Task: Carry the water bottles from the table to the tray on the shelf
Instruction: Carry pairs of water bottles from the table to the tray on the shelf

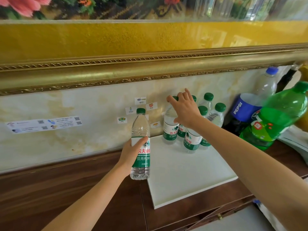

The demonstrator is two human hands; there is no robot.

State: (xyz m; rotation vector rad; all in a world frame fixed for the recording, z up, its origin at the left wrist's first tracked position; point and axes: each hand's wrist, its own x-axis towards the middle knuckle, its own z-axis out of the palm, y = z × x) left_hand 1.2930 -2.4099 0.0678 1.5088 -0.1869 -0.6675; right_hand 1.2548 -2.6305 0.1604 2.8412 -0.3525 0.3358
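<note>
The left hand (131,154) has its grip closed around a clear plastic water bottle with a green cap (140,144), held upright just left of the white rectangular tray (186,174). The right hand (185,109) clasps the green cap of a second clear bottle (170,129) standing among others at the tray's back corner, on the dark wooden shelf (66,189) against a marbled wall.

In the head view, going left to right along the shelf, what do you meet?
QR sticker strip → left hand holding a water bottle → white tray → right hand on a bottle cap among the bottles on the tray → Pepsi bottle → green soda bottle.
</note>
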